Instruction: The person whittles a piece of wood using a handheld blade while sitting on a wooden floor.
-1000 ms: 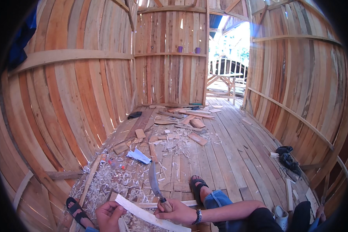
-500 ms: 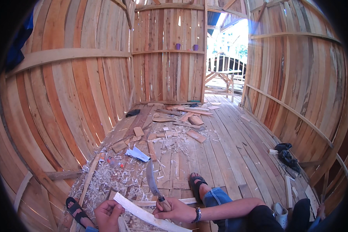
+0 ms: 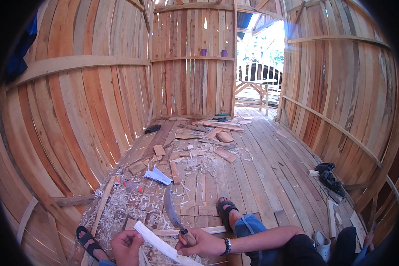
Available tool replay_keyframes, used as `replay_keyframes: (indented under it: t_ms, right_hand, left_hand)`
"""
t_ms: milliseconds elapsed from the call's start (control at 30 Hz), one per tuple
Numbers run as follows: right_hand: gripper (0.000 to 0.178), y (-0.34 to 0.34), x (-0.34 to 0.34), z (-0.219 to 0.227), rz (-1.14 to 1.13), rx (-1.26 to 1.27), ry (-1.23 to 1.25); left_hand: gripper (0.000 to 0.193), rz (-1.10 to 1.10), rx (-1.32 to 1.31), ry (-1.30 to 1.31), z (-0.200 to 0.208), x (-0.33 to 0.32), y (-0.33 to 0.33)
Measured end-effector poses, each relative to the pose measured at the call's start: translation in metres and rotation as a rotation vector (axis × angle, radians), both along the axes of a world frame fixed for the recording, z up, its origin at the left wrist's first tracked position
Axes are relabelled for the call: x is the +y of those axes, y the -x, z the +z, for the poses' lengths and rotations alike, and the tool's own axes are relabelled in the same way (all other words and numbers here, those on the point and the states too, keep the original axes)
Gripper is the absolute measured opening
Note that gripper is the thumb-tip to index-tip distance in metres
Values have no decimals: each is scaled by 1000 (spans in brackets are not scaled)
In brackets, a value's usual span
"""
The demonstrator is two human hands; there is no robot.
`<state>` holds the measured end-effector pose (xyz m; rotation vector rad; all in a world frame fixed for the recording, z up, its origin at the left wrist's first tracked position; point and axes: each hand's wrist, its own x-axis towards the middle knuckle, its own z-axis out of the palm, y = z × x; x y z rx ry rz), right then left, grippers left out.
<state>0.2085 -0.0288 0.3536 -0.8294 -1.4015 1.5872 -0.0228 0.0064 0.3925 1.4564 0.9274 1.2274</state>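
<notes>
A pale, whittled wooden strip (image 3: 164, 246) slants across the space in front of me. My left hand (image 3: 127, 247) pinches it near its far end, fingers closed. My right hand (image 3: 205, 243) is wrapped round the wooden handle of a curved knife (image 3: 171, 210), its blade pointing up and away from me. The right thumb and fingers are right by the strip's edge; whether they press on it I cannot tell. Behind the hands, another light wood piece (image 3: 215, 230) lies crosswise, partly hidden by the right hand.
Wood shavings (image 3: 119, 213) cover the floor at left, around a crumpled white-blue sheet (image 3: 158, 176). Offcuts (image 3: 226, 155) are scattered farther off. My sandaled feet (image 3: 226, 212) stand on either side. Black plastic bags (image 3: 330, 179) and a pale clog (image 3: 322, 246) sit at right.
The wooden strip has turned a little steeper, its near end shifting left. The knife blade has tipped slightly left and down. My left hand has moved slightly right.
</notes>
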Motion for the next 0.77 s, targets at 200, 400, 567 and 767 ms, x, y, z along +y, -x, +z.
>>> replay_keyframes:
  t_ms: [200,400,567,767]
  right_hand:
    - [28,0,-5,1,8,24,-10]
    - [28,3,-10,9,75,31,51]
    - [29,6,-12,4,87,40,4]
    - [29,6,-13,2,93,13,3]
  left_hand:
    - [9,4,-9,-6,-1,-1,-5]
    - [8,52,-4,21,-13,3,-6]
    - [7,39,1,62,-14,3,-10]
    - [7,52,23,56,-12,0,-12]
